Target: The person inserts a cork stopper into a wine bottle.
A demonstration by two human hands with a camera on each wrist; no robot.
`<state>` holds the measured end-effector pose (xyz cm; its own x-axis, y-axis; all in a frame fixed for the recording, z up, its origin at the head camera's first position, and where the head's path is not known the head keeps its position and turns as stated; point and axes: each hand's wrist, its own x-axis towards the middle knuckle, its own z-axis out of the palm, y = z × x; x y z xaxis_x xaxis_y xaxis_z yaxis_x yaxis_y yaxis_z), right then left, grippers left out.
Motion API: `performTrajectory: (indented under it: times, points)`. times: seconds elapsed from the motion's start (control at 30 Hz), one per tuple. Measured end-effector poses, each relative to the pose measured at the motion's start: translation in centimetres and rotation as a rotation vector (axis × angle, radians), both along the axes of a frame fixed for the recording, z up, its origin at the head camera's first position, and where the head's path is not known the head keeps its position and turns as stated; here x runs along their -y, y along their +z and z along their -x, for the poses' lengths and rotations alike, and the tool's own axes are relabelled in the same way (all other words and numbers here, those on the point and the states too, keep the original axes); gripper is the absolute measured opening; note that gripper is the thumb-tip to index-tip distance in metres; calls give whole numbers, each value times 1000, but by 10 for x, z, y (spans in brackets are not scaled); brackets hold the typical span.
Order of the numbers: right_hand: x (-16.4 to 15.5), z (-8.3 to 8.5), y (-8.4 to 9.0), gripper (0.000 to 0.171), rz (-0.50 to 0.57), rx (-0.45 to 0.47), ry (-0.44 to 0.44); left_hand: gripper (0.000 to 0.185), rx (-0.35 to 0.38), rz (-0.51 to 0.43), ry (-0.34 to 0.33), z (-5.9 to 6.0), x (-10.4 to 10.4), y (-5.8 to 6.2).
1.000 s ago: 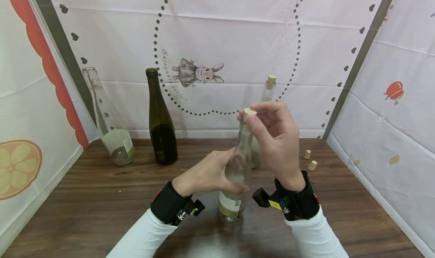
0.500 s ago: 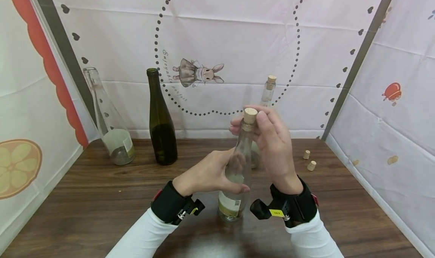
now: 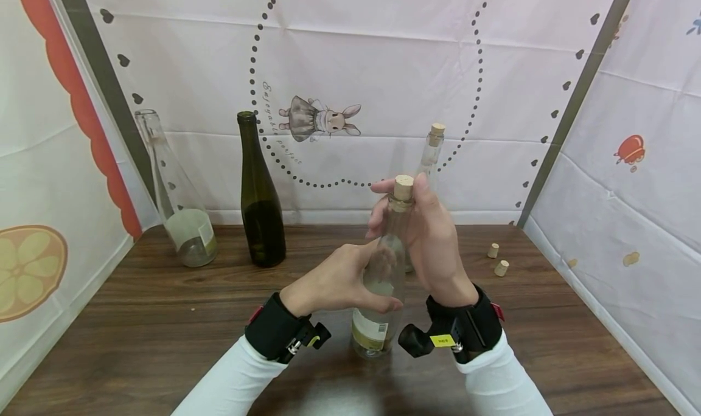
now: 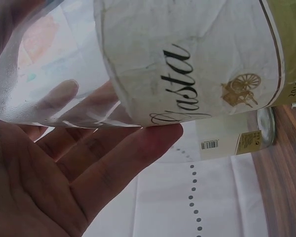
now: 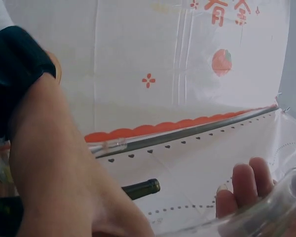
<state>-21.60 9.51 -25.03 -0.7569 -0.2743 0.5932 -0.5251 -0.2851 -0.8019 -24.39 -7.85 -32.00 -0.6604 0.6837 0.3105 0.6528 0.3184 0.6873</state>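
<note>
Labelled clear bottle [image 3: 386, 276] standing on the near part of the worktop [image 3: 137, 343], right of centre, its base resting on the wood. The left hand [image 3: 339, 275] grasps its body, thumb on the near side. A cork [image 3: 404, 188] sits in the mouth, its top projecting above the rim. The right hand [image 3: 438, 246] lies around the neck, thumb beside the cork; whether this grip is firm cannot be told. Beyond, a corked clear bottle [image 3: 431, 156] stands partly hidden. Far left: dark green bottle [image 3: 263, 227] and uncorked clear bottle [image 3: 186, 221]. Far right: two loose corks [image 3: 501, 268].
</note>
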Motion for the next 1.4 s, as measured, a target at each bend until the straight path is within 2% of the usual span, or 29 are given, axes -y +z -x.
performTrajectory:
  times: [0.17, 0.4, 0.77, 1.1, 1.4]
  points:
    - [3, 2, 4, 59, 2, 40, 11, 53, -13, 15, 6, 0, 0, 0]
    - [6, 6, 7, 61, 12, 34, 37, 58, -50, 4, 5, 1, -1, 0]
    - [10, 8, 11, 52, 3, 50, 43, 60, -33, 28, 25, 1, -2, 0]
    - [10, 10, 11, 49, -2, 37, 57, 63, -6, 30, 23, 0, 0, 2]
    - [10, 11, 13, 48, -14, 40, 57, 57, 14, 39, 37, 0, 0, 1]
